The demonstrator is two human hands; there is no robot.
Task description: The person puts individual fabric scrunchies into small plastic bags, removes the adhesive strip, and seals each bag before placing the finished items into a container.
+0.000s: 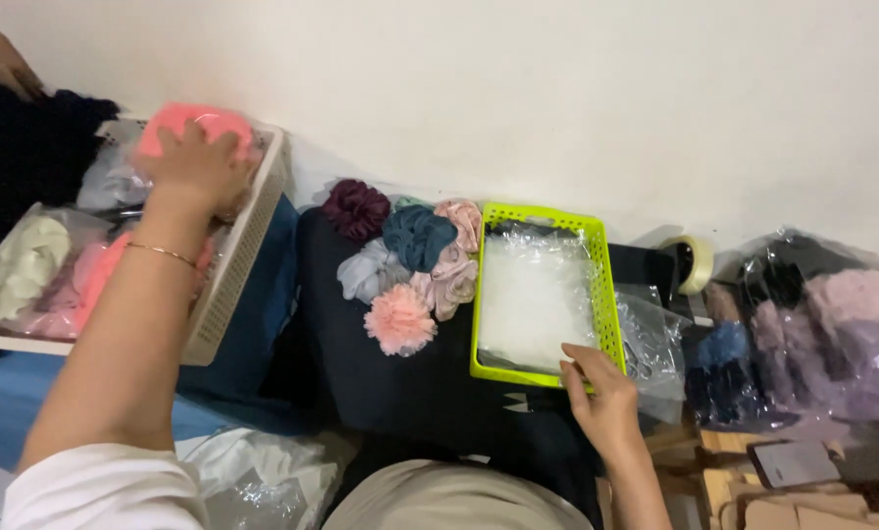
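**Both hands out, one in each basket**

Left hand (196, 162), arm stretched way out, is closed over a pink scrunchie (192, 123) sitting in the white basket (238, 265) of bagged ones. Right hand (601, 393) rests on the near rim of the lime green tray (606, 294), fingers loosely curled, gripping nothing. A loose scrunchie pile (410, 265) sits between the baskets, with a tape roll (693, 260) off beyond the tray.

One view only, from the person's head, looking steeply down and forward toward a pale wall. The green basket (596, 294) sits just right of centre, close below the lens. Left of the green basket the white crate (243, 265) reaches the frame's edge; right of it, bagged goods run out of frame. Nearer than the basket, the wearer's lap fills the bottom edge.
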